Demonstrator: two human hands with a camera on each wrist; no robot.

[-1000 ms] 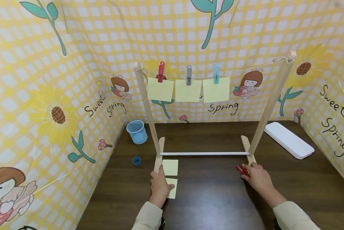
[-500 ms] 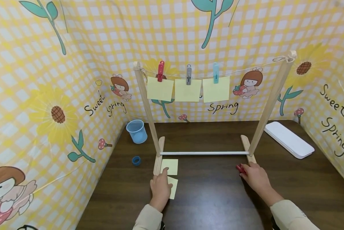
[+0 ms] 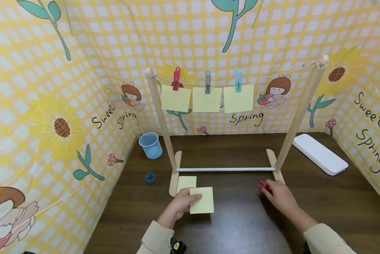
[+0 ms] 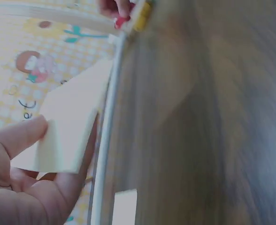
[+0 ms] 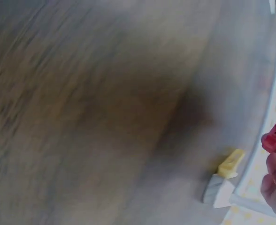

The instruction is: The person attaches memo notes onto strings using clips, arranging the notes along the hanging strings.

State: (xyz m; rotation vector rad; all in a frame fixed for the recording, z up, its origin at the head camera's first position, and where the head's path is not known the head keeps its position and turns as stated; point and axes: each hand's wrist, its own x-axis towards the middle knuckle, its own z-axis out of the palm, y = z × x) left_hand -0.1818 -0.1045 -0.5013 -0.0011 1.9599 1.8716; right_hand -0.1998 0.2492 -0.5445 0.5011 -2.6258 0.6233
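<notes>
My left hand (image 3: 181,204) pinches a pale yellow sticky note (image 3: 205,204) between thumb and fingers, held above the table. In the left wrist view the thumb lies across the face of this note (image 4: 74,117). Another sticky note (image 3: 187,181) lies on the table beside the rack's left foot. By the right foot, my right hand (image 3: 283,197) pinches a red clothespin (image 3: 261,185), its tip showing past the fingers; the right wrist view shows the red clothespin (image 5: 272,140) too. A yellow clothespin (image 5: 231,163) sits by the rack's wooden foot (image 5: 218,191), hidden behind the right hand in the head view.
A wooden rack (image 3: 164,123) carries a string with three notes under red (image 3: 176,79), grey (image 3: 207,82) and light blue clothespins (image 3: 238,80). A white rod (image 3: 224,169) joins its feet. A blue bucket (image 3: 150,146), blue ring (image 3: 150,177) and white case (image 3: 320,155) stand around it.
The left hand has picked up the nearer sticky note from the table and brought it up and right. The right hand has lifted slightly with the red clothespin, leaving the yellow one by the foot.
</notes>
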